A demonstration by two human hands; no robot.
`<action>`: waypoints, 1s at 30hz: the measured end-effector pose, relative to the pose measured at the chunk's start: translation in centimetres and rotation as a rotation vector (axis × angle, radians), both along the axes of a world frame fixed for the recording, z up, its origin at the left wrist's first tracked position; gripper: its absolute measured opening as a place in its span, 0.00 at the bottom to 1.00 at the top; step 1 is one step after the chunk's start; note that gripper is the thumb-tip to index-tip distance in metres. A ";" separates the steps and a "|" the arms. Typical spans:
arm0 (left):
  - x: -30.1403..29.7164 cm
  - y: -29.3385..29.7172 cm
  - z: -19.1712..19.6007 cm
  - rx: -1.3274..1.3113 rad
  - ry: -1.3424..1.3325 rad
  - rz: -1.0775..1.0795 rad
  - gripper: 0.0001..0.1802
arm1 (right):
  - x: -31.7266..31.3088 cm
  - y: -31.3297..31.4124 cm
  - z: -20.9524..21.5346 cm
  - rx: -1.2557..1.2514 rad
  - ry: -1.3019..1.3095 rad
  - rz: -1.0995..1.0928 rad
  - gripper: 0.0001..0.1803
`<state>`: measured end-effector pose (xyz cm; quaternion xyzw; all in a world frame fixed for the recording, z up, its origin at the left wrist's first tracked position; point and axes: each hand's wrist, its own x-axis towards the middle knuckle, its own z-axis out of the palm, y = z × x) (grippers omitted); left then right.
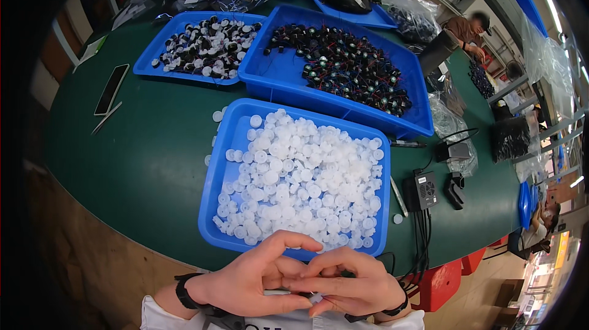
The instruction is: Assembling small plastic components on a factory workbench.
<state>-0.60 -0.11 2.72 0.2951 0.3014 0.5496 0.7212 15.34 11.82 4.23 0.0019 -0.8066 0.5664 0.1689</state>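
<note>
My left hand [257, 284] and my right hand [356, 278] meet at the near edge of the tray, fingers curled toward each other. Between their fingertips sits a small pale grey part [315, 298], mostly hidden, so its exact kind is unclear. Thumb and fingers of both hands are closed on it. Just beyond them, a blue tray [211, 198] is heaped with small round white translucent plastic caps [300, 176].
Behind stand a large blue bin [343, 106] of small black wired parts and a blue tray [147, 63] of black-and-white parts. A phone [111, 89] and tweezers [107, 117] lie left. At right are a black power box [423, 190] with cables and co-workers.
</note>
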 end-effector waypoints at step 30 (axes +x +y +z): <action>3.7 -0.6 -2.4 0.258 0.196 0.510 0.22 | -0.4 -2.6 -2.1 -0.195 0.271 -0.389 0.13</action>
